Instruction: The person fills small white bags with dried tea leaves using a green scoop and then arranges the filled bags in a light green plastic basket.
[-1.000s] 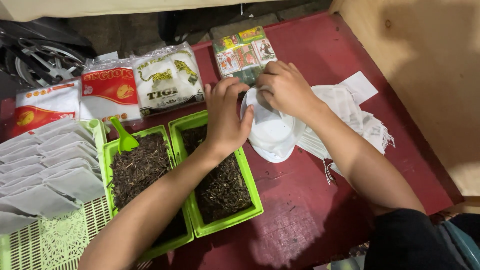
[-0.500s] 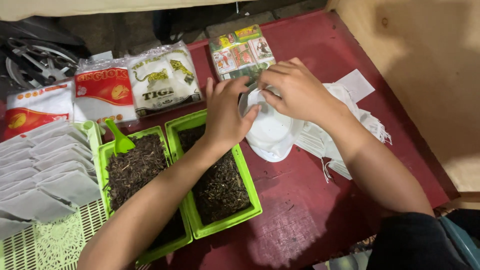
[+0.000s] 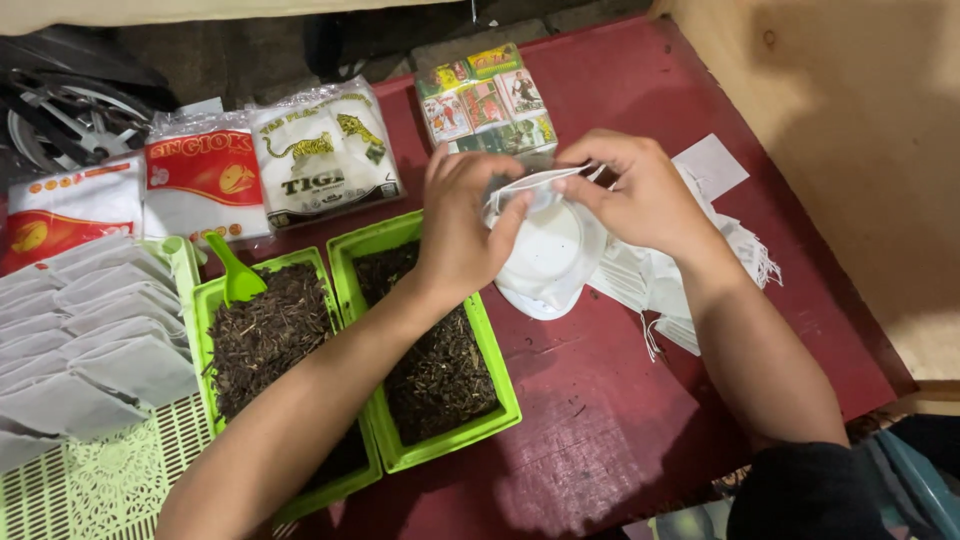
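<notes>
**Thin white pouch, held open at the mouth**

Left of frame, filled pouches (image 3: 90, 340) lie in a pale basket (image 3: 110, 470), then two green trays: one (image 3: 215, 300) with a small green scoop (image 3: 232, 272), one (image 3: 495, 390) under my left forearm. Centre frame, my left hand (image 3: 462, 225) pinches the near lip of an empty white pouch (image 3: 545, 245), thumb and fingers narrowed onto it. It looks feather-light, limp and easy to tear, so I judge the rim is the only sensible hold. My right hand (image 3: 640, 195) pinches the far lip, fingers curled close, spreading the mouth. It sits above a white dish (image 3: 530, 300) on the red table (image 3: 600, 430); spare pouches (image 3: 690, 260) lie right.
</notes>
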